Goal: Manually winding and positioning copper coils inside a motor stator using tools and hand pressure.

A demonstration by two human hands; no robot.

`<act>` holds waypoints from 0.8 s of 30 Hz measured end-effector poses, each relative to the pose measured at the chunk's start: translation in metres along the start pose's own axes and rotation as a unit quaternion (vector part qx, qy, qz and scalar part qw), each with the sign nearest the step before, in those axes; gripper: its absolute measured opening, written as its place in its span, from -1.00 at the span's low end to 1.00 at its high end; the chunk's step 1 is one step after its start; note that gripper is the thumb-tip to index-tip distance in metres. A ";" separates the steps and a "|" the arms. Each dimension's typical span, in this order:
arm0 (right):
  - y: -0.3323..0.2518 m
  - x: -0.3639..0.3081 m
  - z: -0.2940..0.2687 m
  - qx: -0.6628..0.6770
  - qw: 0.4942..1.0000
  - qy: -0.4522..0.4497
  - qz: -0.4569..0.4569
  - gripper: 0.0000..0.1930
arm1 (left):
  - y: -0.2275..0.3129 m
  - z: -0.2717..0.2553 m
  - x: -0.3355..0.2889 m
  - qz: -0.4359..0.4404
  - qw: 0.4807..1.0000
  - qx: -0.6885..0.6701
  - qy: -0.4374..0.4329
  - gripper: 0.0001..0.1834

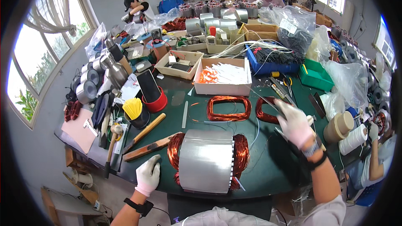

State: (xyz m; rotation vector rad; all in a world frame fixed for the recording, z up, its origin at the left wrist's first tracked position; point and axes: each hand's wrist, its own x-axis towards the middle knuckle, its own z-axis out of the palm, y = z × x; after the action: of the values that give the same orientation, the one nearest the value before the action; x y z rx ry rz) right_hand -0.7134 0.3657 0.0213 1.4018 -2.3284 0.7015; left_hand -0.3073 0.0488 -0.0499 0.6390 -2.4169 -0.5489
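Note:
A silver motor stator (206, 161) lies on its side on the green table, with copper windings (241, 155) bulging from both ends. My left hand (148, 176), white-gloved, rests at the table edge left of it, fingers loosely bent and apart, with nothing seen in them. Beyond the stator lies an oval copper wire coil (228, 109). A second, darker coil (264, 111) is partly covered by my gloved right hand (295, 124). That hand is closed around a long thin pointed tool (266, 100) slanting toward the far left; the grip hides its exact kind.
A white box (222, 88) of paper strips stands behind the coils, near a blue bin (272, 65) and green tray (317, 75). Left are a wooden mallet (144, 133), wooden bar (150, 147) and hammer (112, 144). Thread spools (353, 139) stand right; co-workers sit beyond.

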 end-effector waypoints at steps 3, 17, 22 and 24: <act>-0.011 -0.073 -0.031 0.014 0.989 -0.046 0.141 -0.66 | -0.002 0.002 0.004 -0.002 1.000 0.011 -0.006 -0.72; -0.006 -0.177 -0.064 -0.146 0.934 -0.138 0.297 -0.81 | -0.001 0.006 -0.003 0.027 1.000 0.014 0.001 -0.73; 0.000 -0.176 -0.084 -0.074 0.911 -0.147 0.379 -0.68 | -0.004 0.005 -0.005 0.042 0.999 0.015 0.006 -0.74; 0.012 -0.180 -0.088 -0.134 0.938 -0.047 0.316 -0.70 | -0.003 0.003 -0.005 0.037 0.999 0.017 0.003 -0.74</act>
State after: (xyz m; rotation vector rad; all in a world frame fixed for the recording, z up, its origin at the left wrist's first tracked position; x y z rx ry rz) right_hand -0.6383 0.5505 -0.0021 0.5683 -2.8389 0.4454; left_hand -0.3046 0.0500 -0.0556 0.5617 -2.4383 -0.4748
